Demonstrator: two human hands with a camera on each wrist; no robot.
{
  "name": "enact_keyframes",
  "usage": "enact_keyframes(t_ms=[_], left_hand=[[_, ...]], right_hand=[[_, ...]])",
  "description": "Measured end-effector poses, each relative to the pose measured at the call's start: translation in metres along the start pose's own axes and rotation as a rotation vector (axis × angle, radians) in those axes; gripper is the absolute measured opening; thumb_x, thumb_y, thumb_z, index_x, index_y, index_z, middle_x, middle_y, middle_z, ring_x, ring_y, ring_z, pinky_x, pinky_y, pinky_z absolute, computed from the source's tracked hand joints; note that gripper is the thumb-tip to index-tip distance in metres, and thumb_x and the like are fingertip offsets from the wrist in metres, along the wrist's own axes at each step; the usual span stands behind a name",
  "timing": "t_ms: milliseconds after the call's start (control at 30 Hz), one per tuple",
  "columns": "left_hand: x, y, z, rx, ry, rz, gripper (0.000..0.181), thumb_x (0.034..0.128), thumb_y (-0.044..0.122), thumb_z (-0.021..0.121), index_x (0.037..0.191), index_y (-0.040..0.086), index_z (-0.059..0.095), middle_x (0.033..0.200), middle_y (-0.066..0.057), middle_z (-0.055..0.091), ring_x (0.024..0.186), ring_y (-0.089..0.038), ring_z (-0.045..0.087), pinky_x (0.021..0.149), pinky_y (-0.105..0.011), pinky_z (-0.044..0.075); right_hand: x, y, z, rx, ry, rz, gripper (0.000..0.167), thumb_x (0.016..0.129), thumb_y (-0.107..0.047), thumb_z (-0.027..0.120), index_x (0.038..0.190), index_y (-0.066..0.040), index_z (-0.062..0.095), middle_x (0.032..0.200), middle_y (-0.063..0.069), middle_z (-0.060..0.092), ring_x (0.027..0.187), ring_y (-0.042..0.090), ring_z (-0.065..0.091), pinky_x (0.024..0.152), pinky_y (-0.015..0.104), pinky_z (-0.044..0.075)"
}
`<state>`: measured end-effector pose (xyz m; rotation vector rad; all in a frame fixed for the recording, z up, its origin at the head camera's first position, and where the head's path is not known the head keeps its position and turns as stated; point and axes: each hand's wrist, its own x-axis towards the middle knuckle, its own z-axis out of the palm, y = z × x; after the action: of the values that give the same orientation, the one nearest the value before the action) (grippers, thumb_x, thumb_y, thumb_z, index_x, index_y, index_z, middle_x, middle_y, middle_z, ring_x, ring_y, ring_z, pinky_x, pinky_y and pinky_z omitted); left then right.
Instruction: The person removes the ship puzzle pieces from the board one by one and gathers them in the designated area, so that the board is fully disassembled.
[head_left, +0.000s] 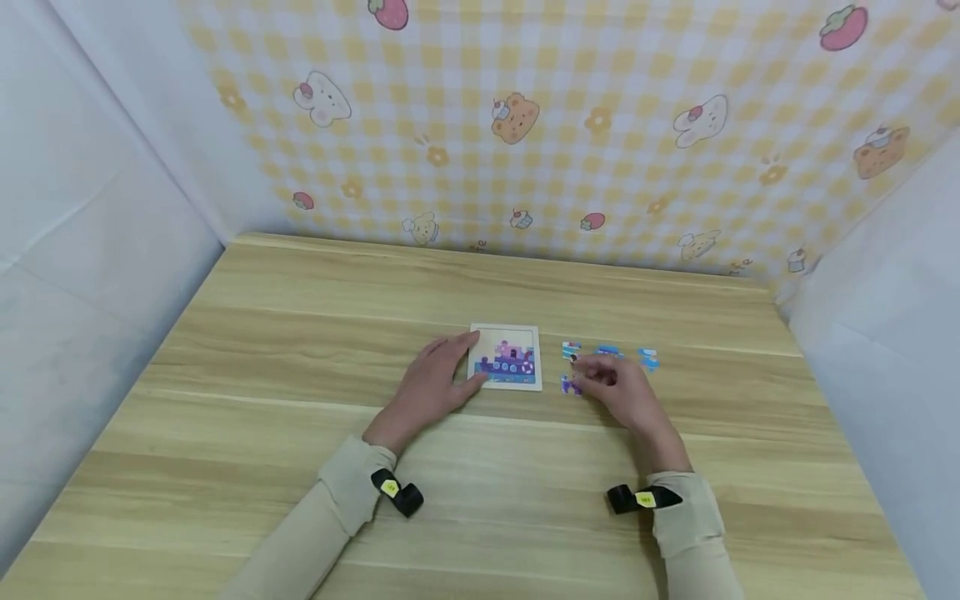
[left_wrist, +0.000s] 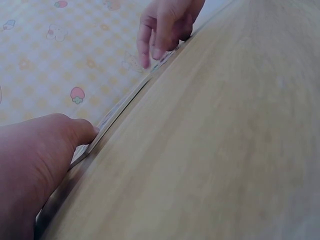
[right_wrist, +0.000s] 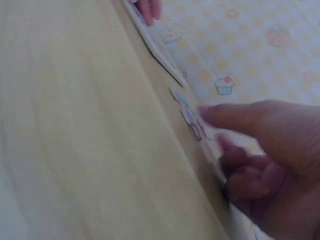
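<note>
Beige sleeves (head_left: pixel 337 500) nearest me; left hand (head_left: pixel 431 379), fingers loosely spread, touches the puzzle board's (head_left: pixel 491 342) left edge; right hand's (head_left: pixel 618 390) fingertips bend right by puzzle pieces (head_left: pixel 568 385), grip unclear.

Very little lettering is showing legibly. Along the lower part of the patterned cloth (head_left: pixel 555 175), two small bits of dark script (head_left: pixel 477 247) are appearing, one near the middle and another toward the right; both seem to be ending in "fe", their other letters coming out unclear. The left wristband (head_left: pixel 381 477) and right wristband (head_left: pixel 667 497) are each bearing a yellow label (head_left: pixel 389 488) whose dark characters are running too small for reading.
</note>
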<state>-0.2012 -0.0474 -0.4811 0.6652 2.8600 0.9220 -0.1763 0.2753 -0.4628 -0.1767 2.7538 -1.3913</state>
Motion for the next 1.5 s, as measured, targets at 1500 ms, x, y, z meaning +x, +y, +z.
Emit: enact_keyframes(t_ms=[1500], left_hand=[[0.002,-0.001,0.002,0.051,0.009,0.035,0.070,0.1026,0.043,0.063,0.159,0.009,0.040,0.160,-0.009,0.046,0.147,-0.024,0.043,0.126,-0.039,0.021]], right_hand=[[0.068,-0.071,0.069,-0.156,-0.237,0.016,0.025,0.097,-0.017,0.075,0.119,-0.005,0.070,0.098,0.009,0.062,0.087,0.024,0.056,0.076,0.035,0.049]])
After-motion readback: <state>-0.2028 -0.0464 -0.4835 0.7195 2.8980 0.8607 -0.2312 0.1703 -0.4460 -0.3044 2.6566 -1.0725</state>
